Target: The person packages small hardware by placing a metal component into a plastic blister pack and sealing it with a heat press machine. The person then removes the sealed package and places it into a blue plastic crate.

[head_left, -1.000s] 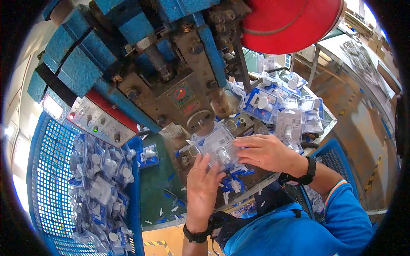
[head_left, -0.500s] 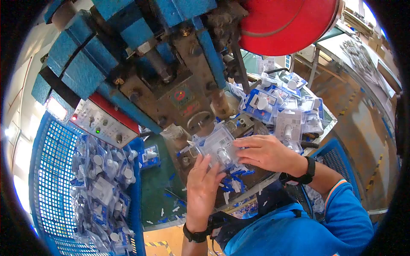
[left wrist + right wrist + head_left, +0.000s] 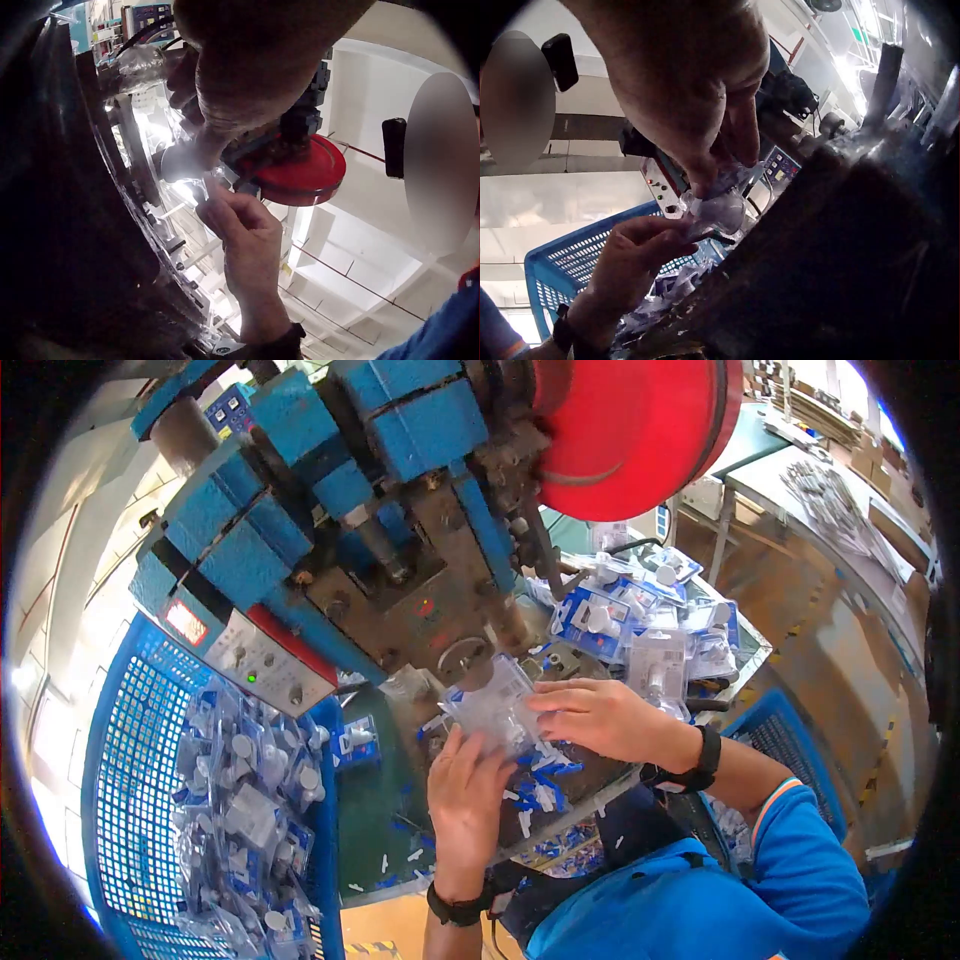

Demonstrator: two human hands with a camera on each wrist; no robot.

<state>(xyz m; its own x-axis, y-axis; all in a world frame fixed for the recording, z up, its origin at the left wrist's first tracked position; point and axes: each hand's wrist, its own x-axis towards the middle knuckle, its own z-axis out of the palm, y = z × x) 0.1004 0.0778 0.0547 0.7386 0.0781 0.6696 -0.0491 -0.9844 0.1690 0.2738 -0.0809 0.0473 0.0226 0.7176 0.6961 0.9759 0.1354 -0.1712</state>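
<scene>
A clear plastic blister pack (image 3: 497, 712) with a barcode label lies at the foot of the press, under its round metal part (image 3: 466, 657). My left hand (image 3: 466, 800) holds its near left edge, and my right hand (image 3: 598, 717) grips the right edge. The wrist views show thumb and fingers pinching the plastic: the left wrist view has the right hand (image 3: 253, 251) at the pack's edge, the right wrist view the left hand (image 3: 634, 262). A rounded bulge of the clear pack (image 3: 724, 210) shows between the hands.
The blue press (image 3: 420, 425) with its red wheel (image 3: 630, 435) stands ahead. A blue basket (image 3: 130, 760) of packs is at left, beside a control box (image 3: 265, 662). More packs (image 3: 610, 615) pile up at right. Blue and white scraps (image 3: 545, 785) litter the near bench edge.
The head view has shifted, showing more of the press's upper part. The pack now looks blurred and slightly tilted, while both hands keep their hold on its edges.
</scene>
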